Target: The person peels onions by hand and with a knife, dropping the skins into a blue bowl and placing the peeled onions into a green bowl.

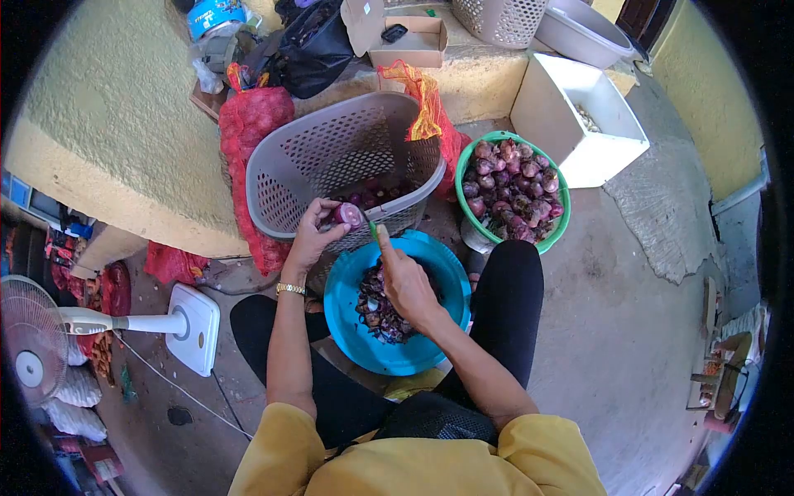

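Head view: peeling or trimming step judged in hand. Left hand [317, 233] clenched round red onion [348, 216], fingers wrapped under it, pale cut face up. Onion held just over far-left rim of blue basin [347, 326], close in front of tilted grey basket [339, 149]. Right hand [405, 281] closed on small knife [373, 234], green tip near onion; touching or apart, cannot tell. Dark peelings [385, 310] heaped in basin. Green bowl [504, 135] of onions far right. Next cut seems to call for steady onion, blade at skin edge, thumb clear.

Fan [31, 343], white tub [597, 154], cardboard box [416, 51]
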A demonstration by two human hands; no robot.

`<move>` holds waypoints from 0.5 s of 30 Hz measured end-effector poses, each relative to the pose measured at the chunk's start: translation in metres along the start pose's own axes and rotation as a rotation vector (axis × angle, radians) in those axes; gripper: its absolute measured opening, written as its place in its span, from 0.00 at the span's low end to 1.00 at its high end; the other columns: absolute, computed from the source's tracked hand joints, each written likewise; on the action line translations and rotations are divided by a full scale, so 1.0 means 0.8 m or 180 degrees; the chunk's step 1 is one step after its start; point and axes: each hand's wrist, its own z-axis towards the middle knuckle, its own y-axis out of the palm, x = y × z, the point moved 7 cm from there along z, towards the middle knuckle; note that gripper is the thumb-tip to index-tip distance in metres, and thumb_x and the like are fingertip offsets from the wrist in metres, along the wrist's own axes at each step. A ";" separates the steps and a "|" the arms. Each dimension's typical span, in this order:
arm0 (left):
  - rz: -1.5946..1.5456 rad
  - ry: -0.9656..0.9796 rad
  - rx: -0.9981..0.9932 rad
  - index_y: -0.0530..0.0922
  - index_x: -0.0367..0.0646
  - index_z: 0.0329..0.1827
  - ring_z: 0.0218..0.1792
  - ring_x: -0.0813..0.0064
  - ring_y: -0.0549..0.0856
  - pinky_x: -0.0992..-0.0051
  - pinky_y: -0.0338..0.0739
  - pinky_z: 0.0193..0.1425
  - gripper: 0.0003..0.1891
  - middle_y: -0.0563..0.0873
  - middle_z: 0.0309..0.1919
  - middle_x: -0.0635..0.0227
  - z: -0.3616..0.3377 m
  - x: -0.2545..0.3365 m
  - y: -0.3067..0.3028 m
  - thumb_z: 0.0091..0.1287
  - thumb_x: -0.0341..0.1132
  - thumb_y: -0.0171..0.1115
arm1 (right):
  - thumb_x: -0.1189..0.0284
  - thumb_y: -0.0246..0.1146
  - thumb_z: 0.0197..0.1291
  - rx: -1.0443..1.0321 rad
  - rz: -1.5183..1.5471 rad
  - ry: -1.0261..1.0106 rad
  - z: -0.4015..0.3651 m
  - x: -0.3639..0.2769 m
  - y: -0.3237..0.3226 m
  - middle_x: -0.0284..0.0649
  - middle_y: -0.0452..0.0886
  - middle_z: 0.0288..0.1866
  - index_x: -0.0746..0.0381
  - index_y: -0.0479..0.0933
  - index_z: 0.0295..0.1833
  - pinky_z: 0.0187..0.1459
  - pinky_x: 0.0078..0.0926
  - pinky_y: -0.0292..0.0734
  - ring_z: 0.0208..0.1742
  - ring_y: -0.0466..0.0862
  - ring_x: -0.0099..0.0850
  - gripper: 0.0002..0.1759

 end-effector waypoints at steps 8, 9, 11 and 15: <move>0.0126 0.0122 0.0081 0.77 0.39 0.57 0.54 0.77 0.81 0.73 0.73 0.62 0.22 0.83 0.49 0.69 0.000 0.007 0.004 0.61 0.32 0.75 | 0.86 0.55 0.60 -0.0249 -0.0116 0.0087 -0.001 -0.012 0.007 0.60 0.77 0.41 0.56 0.44 0.84 0.38 0.57 0.74 0.36 0.80 0.60 0.48; 0.0109 0.0103 0.0089 0.77 0.39 0.57 0.55 0.76 0.81 0.73 0.73 0.62 0.22 0.83 0.49 0.69 0.000 0.008 0.004 0.61 0.32 0.75 | 0.87 0.55 0.59 -0.0246 -0.0154 0.0069 -0.001 -0.012 0.007 0.60 0.77 0.41 0.56 0.44 0.84 0.38 0.56 0.74 0.36 0.80 0.59 0.49; 0.0092 0.0125 0.0079 0.77 0.39 0.57 0.56 0.76 0.81 0.73 0.73 0.63 0.23 0.83 0.50 0.69 -0.002 0.013 0.004 0.61 0.31 0.74 | 0.87 0.55 0.59 -0.0251 -0.0192 0.0042 -0.001 -0.010 0.009 0.60 0.77 0.42 0.56 0.44 0.84 0.37 0.55 0.74 0.36 0.80 0.59 0.49; -0.0615 0.0131 0.0132 0.75 0.40 0.60 0.57 0.76 0.81 0.73 0.74 0.67 0.24 0.82 0.54 0.68 -0.005 0.017 0.000 0.62 0.26 0.72 | 0.83 0.57 0.64 0.0234 0.0201 -0.0128 0.007 -0.008 -0.012 0.59 0.79 0.35 0.59 0.49 0.83 0.36 0.53 0.73 0.32 0.79 0.59 0.43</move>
